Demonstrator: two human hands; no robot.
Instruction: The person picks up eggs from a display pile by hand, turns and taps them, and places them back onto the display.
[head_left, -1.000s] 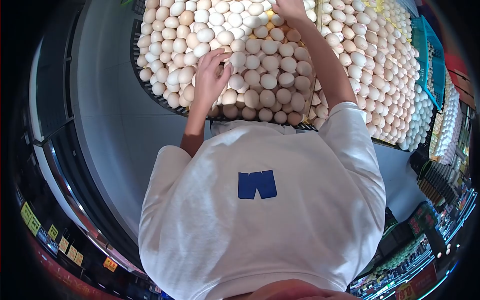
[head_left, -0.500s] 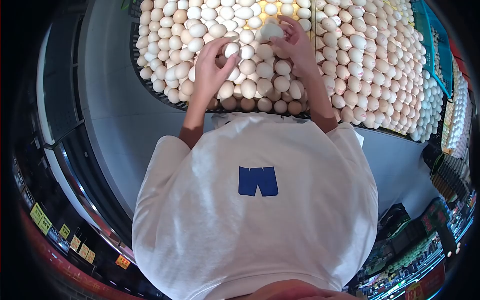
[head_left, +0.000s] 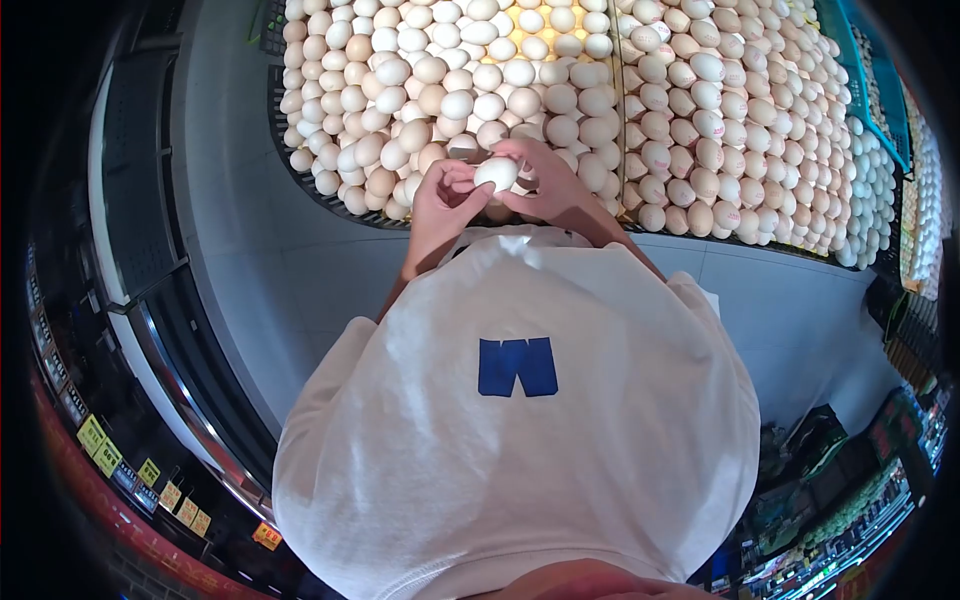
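Observation:
A white egg (head_left: 494, 174) is held between my two hands, close in front of my chest at the near edge of the egg display. My left hand (head_left: 438, 205) has its thumb and bent fingers against the egg's left side. From the right, my right hand (head_left: 550, 182) curls its fingers over the egg, with its thumb below. Past my fingers lie many loose eggs (head_left: 455, 105), white to light brown, piled in a black basket (head_left: 283, 130). My hands cover part of the nearest eggs and the basket's front rim.
On the right, rows of brownish eggs (head_left: 735, 130) with red stamps lie past a thin divider (head_left: 619, 110). Pale bluish eggs (head_left: 868, 190) and a teal crate (head_left: 868, 85) are at the far right. Yellow egg trays (head_left: 545, 35) show at the back.
Both hands have drawn back from the pile toward my chest and come together. They were apart, each at an egg; now both grip one white egg.

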